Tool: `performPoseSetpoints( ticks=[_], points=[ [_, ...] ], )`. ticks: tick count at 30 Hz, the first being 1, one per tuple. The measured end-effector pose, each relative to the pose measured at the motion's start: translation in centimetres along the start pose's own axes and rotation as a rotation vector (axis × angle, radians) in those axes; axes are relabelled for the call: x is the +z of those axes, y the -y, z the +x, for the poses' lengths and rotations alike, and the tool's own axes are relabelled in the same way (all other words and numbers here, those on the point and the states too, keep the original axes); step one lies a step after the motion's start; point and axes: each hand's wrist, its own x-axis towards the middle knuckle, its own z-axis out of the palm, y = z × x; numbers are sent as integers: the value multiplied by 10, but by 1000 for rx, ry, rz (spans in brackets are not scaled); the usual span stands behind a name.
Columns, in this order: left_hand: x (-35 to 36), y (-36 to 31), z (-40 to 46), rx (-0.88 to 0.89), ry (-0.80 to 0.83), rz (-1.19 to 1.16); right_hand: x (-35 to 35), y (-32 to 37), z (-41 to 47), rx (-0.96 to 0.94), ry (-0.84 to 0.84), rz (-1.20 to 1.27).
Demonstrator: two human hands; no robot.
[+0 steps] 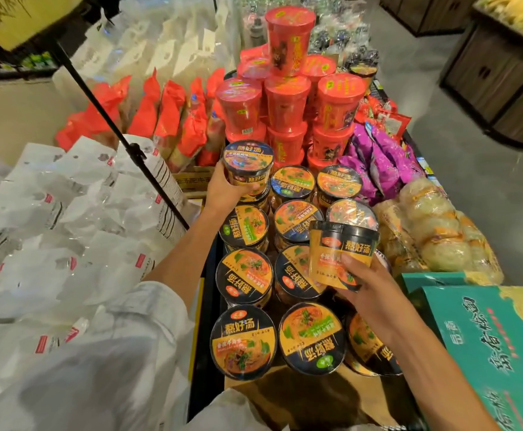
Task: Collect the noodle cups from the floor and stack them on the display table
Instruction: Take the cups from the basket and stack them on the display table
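Head view, looking down on the display table [206, 306]. The left hand [223, 188], at about 11 o'clock from frame centre, has its fingers curled round a black-and-orange noodle cup [247, 164], held just above the far-left cup of the array and apparently about to be set on it. The right hand [364, 286], at about 4 o'clock, grips a second noodle cup [342, 255] by its lower wall, thumb in front; this cup hangs tilted over the right-hand column. Beneath both lies a bed of like cups [297, 275], lids up, packed touching in roughly three columns running from 6 o'clock toward 12 o'clock. Behind it, at 12 o'clock, rises a pyramid of red cups [288, 101]. Progress, as judged: most of the first layer is laid and the second tier is only starting; two cups are in hand, and whether more wait on the floor cannot be told, since the floor beside the person is out of sight. Room for moving: the bed is hemmed by white packets [67, 244] at 9 o'clock, purple packets [378, 157] and bagged buns [434, 231] at 2 to 3 o'clock, and a green carton [484, 337] at 4 o'clock, so the only free way is upward. A black rod [120, 132] slants across at 10 o'clock, near the left forearm's path. The table's dark near-left edge lies just beside the outer cups.
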Motion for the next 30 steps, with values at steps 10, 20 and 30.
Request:
performPoseSetpoints(
  ticks=[10,20,30],
  points=[
    [-4,7,-5,20,9,60,4,-1,-1,-1,11,7],
    [-30,25,-40,-121,-27,225,24,20,37,-46,-83,-71],
    [-16,59,-102,-241,67,91,49,63,142,-301,-158,-393]
  ],
)
